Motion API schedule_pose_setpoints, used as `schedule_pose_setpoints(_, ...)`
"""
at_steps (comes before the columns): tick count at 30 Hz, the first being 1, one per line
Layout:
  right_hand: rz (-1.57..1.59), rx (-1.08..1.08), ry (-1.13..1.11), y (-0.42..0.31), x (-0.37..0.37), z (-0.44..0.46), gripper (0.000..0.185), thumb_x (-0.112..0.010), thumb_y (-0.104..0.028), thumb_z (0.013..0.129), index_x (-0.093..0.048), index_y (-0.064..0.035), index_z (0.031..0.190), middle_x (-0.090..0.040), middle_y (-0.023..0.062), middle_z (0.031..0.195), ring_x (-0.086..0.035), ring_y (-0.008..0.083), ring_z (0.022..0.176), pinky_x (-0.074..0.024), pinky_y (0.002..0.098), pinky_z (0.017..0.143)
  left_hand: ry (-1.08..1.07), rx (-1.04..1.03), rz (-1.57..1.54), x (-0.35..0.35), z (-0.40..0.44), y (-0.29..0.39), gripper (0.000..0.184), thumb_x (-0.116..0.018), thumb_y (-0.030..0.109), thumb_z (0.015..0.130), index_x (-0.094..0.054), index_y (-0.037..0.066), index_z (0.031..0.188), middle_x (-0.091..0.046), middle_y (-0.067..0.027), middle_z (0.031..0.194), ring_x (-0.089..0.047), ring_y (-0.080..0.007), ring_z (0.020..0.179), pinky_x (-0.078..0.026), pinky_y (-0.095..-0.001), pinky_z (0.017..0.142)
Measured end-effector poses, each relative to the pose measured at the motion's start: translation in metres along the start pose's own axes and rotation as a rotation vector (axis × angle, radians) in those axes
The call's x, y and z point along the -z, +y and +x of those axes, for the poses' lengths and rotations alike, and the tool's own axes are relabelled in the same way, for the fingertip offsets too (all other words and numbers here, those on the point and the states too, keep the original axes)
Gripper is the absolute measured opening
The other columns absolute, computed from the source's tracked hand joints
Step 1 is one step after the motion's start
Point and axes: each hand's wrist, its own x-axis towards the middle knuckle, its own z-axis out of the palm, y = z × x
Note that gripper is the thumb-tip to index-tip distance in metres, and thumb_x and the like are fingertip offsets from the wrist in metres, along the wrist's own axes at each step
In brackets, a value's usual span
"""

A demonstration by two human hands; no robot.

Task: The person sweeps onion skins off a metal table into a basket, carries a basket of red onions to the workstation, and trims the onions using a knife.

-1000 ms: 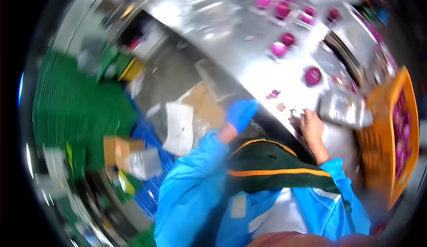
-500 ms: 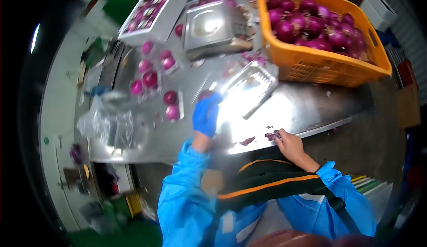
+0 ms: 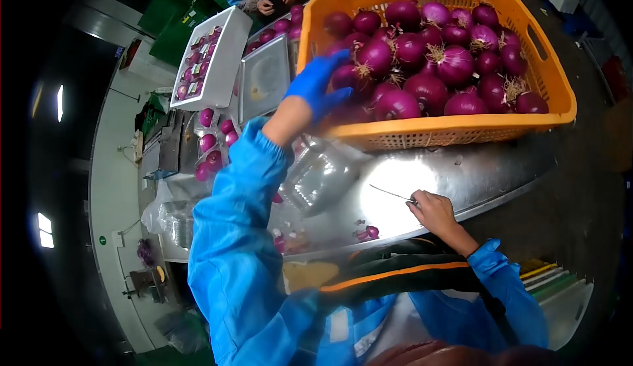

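My left hand (image 3: 315, 90), in a blue glove, reaches over the near left rim of the orange crate (image 3: 428, 123). Its fingers are spread beside the red onions (image 3: 422, 92) heaped inside, and I see nothing held in them. Low over the steel table (image 3: 455, 175), my bare right hand (image 3: 435, 216) is closed around a small knife (image 3: 392, 193). Only the knife's thin blade shows, pointing left; the fingers hide its handle. Onion peelings (image 3: 366, 233) lie at the table's near edge, left of this hand.
A clear plastic tray (image 3: 316, 175) lies below my left forearm. Beyond it are a steel scale (image 3: 264, 79), packed onions (image 3: 210, 143) and a white foam box (image 3: 214, 56) of onions. Another person's hands (image 3: 277, 0) are at the far side.
My left hand has moved from an onion on the table up and right to the crate. My right hand stays near the table edge with the knife. The view has shifted toward the crate.
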Motion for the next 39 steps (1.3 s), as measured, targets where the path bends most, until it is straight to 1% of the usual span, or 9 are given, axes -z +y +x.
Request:
schedule_pose_setpoints(2, 0.023, -0.043, -0.023, 0.017, 0.005, -0.004, 0.018, -0.063, -0.028, 0.088, -0.060, -0.0105, 0.086, -0.063, 0.0087, 0.076, -0.063, 0.0268, 0.069, -0.0502, 0.0373, 0.059, -0.076, 0.084, 0.047, -0.016, 0.027, -0.002, 0.060, -0.072, 0.015, 0.081, -0.049, 0.014, 0.136, -0.057, -0.0171, 0.121, -0.055, -0.0363, 0.111, -0.046, -0.0435, 0.095)
schedule_pose_setpoints(9, 0.053, -0.072, -0.012, 0.058, 0.004, -0.026, 0.020, -0.062, -0.032, 0.088, -0.062, -0.0124, 0.087, -0.062, 0.0073, 0.079, -0.062, 0.0274, 0.069, -0.0499, 0.0389, 0.061, -0.219, -0.202, 0.062, -0.064, 0.109, 0.059, 0.060, -0.072, 0.012, 0.081, -0.048, 0.012, 0.136, -0.051, -0.0171, 0.131, -0.048, -0.0372, 0.120, -0.041, -0.0423, 0.102)
schedule_pose_setpoints(17, 0.142, -0.087, 0.051, 0.069, 0.016, -0.037, 0.017, -0.069, -0.020, 0.084, -0.059, -0.0078, 0.091, -0.066, 0.0097, 0.081, -0.066, 0.0282, 0.071, -0.0529, 0.0358, 0.060, -0.247, -0.290, -0.061, -0.143, 0.172, 0.068, 0.077, -0.079, 0.029, 0.075, -0.041, 0.015, 0.141, -0.054, -0.0194, 0.120, -0.051, -0.0385, 0.114, -0.045, -0.0440, 0.097)
schedule_pose_setpoints(18, 0.198, -0.127, 0.009, 0.074, 0.017, -0.042, 0.022, -0.065, -0.027, 0.088, -0.060, -0.0105, 0.102, -0.063, 0.0128, 0.086, -0.064, 0.0319, 0.075, -0.0512, 0.0418, 0.064, -0.221, -0.221, -0.122, -0.123, 0.170, 0.069, 0.072, -0.077, 0.028, 0.076, -0.044, 0.016, 0.139, -0.056, -0.0201, 0.118, -0.053, -0.0396, 0.113, -0.045, -0.0443, 0.097)
schedule_pose_setpoints(21, 0.163, -0.182, -0.011, 0.081, 0.018, -0.049, 0.022, -0.068, -0.032, 0.085, -0.063, -0.0133, 0.095, -0.064, 0.0076, 0.083, -0.063, 0.0283, 0.073, -0.0499, 0.0406, 0.062, -0.023, 0.047, -0.184, -0.083, 0.170, 0.019, 0.057, -0.073, 0.014, 0.084, -0.050, 0.008, 0.136, -0.060, -0.0104, 0.123, -0.058, -0.0222, 0.115, -0.047, -0.0342, 0.097)
schedule_pose_setpoints(25, 0.187, -0.123, 0.028, 0.082, 0.024, -0.043, 0.014, -0.066, -0.027, 0.084, -0.064, -0.0159, 0.092, -0.064, 0.0044, 0.081, -0.063, 0.0258, 0.073, -0.0493, 0.0389, 0.062, 0.060, 0.464, -0.550, -0.038, 0.165, -0.044, 0.052, -0.068, 0.010, 0.089, -0.048, 0.004, 0.136, -0.059, -0.0122, 0.126, -0.057, -0.0226, 0.117, -0.047, -0.0331, 0.096)
schedule_pose_setpoints(32, 0.203, -0.087, -0.037, 0.080, 0.032, -0.020, 0.011, -0.063, -0.017, 0.082, -0.065, -0.0173, 0.093, -0.060, 0.0049, 0.076, -0.060, 0.0270, 0.071, -0.0483, 0.0392, 0.062, -0.106, 0.412, -0.247, -0.057, 0.132, -0.042, 0.050, -0.069, 0.018, 0.089, -0.051, 0.012, 0.136, -0.062, -0.0083, 0.120, -0.058, -0.0189, 0.111, -0.046, -0.0327, 0.097)
schedule_pose_setpoints(35, 0.216, -0.037, -0.056, 0.084, 0.028, -0.013, 0.012, -0.064, -0.017, 0.082, -0.066, -0.0165, 0.093, -0.060, 0.0051, 0.075, -0.060, 0.0269, 0.071, -0.0484, 0.0386, 0.062, -0.149, 0.157, -0.077, -0.069, 0.130, -0.019, 0.058, -0.070, 0.019, 0.088, -0.046, 0.014, 0.141, -0.058, -0.0111, 0.128, -0.055, -0.0266, 0.118, -0.043, -0.0369, 0.101)
schedule_pose_setpoints(39, 0.233, -0.014, -0.051, 0.091, 0.024, -0.012, 0.011, -0.065, -0.017, 0.081, -0.066, -0.0147, 0.092, -0.061, 0.0060, 0.076, -0.061, 0.0267, 0.072, -0.0492, 0.0385, 0.063, -0.225, -0.096, 0.217, -0.102, 0.152, -0.014, 0.078, -0.080, 0.025, 0.072, -0.044, 0.012, 0.139, -0.057, -0.0189, 0.120, -0.057, -0.0392, 0.105, -0.047, -0.0445, 0.091)
